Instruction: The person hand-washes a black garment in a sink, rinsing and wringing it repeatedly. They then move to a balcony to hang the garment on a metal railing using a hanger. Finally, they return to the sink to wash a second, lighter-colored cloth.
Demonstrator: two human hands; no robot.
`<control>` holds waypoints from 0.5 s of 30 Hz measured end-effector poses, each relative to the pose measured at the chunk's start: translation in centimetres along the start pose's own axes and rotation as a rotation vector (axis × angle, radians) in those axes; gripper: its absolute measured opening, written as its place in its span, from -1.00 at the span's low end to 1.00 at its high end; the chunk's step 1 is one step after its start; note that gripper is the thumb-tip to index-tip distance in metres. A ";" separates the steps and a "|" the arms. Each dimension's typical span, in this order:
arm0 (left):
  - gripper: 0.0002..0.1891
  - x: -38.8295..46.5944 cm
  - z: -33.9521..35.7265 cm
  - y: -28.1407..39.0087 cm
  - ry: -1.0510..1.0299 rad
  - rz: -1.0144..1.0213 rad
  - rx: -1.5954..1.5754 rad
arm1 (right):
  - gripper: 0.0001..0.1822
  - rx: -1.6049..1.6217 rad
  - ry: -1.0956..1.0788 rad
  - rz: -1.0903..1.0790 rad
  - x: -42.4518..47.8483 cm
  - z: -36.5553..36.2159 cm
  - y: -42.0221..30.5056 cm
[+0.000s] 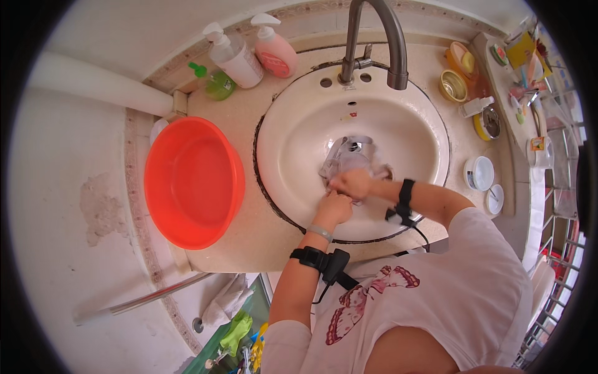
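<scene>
A wet, light grey cloth (345, 161) lies bunched in the bottom of the white oval sink (299, 140), partly around the drain. My left hand (334, 208) is closed on the near edge of the cloth, low in the basin. Just above it, my right hand (353, 183) grips the cloth too, slightly blurred, and the two hands nearly touch. Both wrists wear black straps with small devices. The curved metal faucet (397, 56) rises behind the basin; no stream of water can be made out under its spout.
An orange-red plastic basin (194, 182) stands on the counter at the left. Pump bottles, one pink (276, 53), one white (238, 61) and one green (217, 84), stand at the back left. A gold-coloured bowl (453, 85) and small white tubs (479, 173) line the right side.
</scene>
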State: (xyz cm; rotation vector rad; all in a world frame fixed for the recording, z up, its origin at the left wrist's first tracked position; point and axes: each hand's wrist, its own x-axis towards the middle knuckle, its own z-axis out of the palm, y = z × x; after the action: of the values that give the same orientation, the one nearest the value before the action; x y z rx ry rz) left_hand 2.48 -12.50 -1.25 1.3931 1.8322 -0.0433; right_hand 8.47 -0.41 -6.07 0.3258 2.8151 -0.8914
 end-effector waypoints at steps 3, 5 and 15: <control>-0.69 -0.3 1.1 -0.6 0.167 0.103 0.025 | -0.68 -0.148 -0.054 -0.191 0.7 0.5 1.3; -0.68 1.2 2.4 -1.2 0.056 0.036 0.038 | -0.76 -0.305 -0.147 -0.126 2.7 -2.3 2.2; -0.65 0.6 1.3 -0.7 0.050 0.079 0.042 | -0.69 -0.150 -0.081 -0.506 0.7 0.3 3.9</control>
State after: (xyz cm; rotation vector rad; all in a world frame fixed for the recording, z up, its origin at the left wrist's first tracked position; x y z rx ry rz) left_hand 2.61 -12.90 -2.83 1.5070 1.8248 -0.0068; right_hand 8.85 2.64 -8.59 -0.4527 2.9077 -0.7422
